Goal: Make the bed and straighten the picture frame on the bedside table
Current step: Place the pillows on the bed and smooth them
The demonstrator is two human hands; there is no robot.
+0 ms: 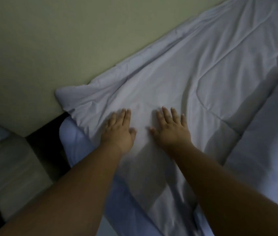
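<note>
Pressing down on the blanket (211, 70), I have the left hand (118, 132) and the right hand (172, 129) lying flat side by side, fingers straight and gripping nothing. The blanket is spread along the wall (32, 40), and its corner is bunched just beyond the left hand. A bare corner of the bed (72, 138) shows beneath. My worry is that sweeping toward the wall would drive the slack into that bunched corner and deepen the creases. Leaning too hard could also drag the cloth further off the bed. The picture frame is out of view. A pale block (10, 167) at left may be its counter, but I cannot tell.
</note>
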